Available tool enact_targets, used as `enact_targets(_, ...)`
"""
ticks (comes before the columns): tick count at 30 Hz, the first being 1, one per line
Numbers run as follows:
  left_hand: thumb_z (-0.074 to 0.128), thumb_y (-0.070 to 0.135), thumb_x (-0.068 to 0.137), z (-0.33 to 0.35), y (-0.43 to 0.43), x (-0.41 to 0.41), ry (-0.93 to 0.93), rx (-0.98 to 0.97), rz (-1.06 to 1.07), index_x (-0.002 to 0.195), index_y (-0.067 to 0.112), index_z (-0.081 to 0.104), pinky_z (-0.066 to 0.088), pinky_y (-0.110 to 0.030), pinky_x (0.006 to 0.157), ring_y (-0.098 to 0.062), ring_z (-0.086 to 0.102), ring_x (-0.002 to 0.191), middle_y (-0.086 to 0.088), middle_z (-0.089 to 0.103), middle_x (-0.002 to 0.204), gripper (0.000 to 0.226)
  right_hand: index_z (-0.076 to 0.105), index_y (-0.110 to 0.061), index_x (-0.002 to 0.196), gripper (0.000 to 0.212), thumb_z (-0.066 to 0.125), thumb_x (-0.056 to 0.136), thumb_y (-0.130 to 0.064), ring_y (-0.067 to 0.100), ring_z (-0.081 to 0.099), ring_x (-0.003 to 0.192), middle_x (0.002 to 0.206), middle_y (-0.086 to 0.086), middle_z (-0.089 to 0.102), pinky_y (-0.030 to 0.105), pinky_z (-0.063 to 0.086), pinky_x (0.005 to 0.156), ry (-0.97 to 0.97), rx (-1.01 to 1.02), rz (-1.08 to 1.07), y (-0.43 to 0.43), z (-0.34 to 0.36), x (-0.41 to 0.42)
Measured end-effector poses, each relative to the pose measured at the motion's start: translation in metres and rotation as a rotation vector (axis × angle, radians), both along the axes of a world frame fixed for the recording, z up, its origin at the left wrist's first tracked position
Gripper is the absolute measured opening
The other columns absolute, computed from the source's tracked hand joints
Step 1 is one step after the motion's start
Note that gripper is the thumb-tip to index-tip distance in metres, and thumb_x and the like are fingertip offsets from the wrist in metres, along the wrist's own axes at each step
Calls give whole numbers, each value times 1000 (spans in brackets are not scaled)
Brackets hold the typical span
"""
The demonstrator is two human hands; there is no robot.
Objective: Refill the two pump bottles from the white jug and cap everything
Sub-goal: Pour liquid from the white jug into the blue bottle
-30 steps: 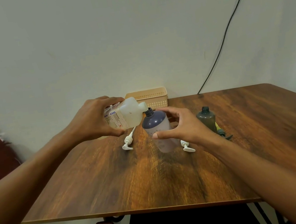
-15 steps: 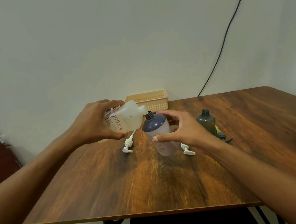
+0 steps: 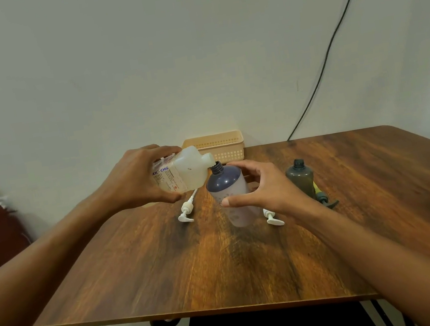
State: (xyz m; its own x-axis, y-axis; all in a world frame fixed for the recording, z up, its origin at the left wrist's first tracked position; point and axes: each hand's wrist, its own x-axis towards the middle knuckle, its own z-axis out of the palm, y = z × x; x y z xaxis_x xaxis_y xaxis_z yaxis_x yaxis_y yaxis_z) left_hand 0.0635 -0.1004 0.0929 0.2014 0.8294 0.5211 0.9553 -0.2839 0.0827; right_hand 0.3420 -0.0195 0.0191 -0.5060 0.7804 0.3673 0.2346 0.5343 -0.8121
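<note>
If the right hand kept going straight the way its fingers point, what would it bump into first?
Right hand already wraps the purple-topped pale plastic bottle; continuing leftward, it would likely meet the tilted white plastic jug, though depth is unclear.

Both forearms are bare to the frame's edge, and the left hand (image 3: 137, 179) and right hand (image 3: 266, 191) wear nothing.

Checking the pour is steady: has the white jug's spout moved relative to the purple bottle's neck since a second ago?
No. The white jug spout stays just above the purple bottle neck.
</note>
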Motion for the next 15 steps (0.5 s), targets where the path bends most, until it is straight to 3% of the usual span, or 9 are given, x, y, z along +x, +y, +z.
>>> enact_targets(9,82,67,55,-7,1,-2,-31,13,-25,142,30,60,58,-37,83,-12,67,100,9,71,118,97,59,-29,150,84,97,75,-39,16,62,130,144,-8,66,49,57,109,0,4,3,1,-1,-1)
enact_targets(15,85,72,55,-28,7,-10,-150,-19,-26,136,43,56,63,-30,80,-3,69,102,26,68,116,91,60,-29,148,83,97,74,-41,16,63,130,143,-8,66,48,58,108,9,3,0,2,-4,-5)
